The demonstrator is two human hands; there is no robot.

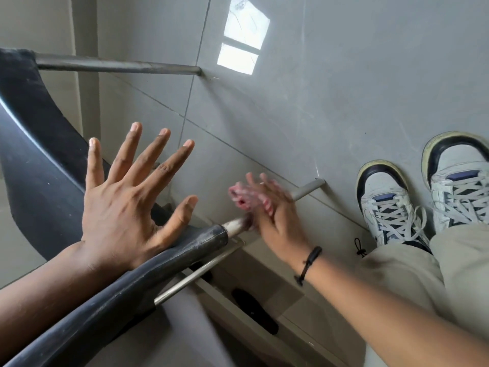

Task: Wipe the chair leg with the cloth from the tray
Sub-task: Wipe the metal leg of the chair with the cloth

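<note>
A black chair fills the left side, seen from above. Its near metal leg runs down to the grey tile floor. My right hand is blurred with motion and presses a pink and white cloth against that leg, just below the black seat edge. My left hand hovers over the seat edge with its fingers spread wide and nothing in it. A second leg reaches the floor farther back. No tray is in view.
My two white and black sneakers stand on the floor right of the leg, with beige trousers above them. A thin metal crossbar runs under the seat. A bright window reflection lies on the tiles.
</note>
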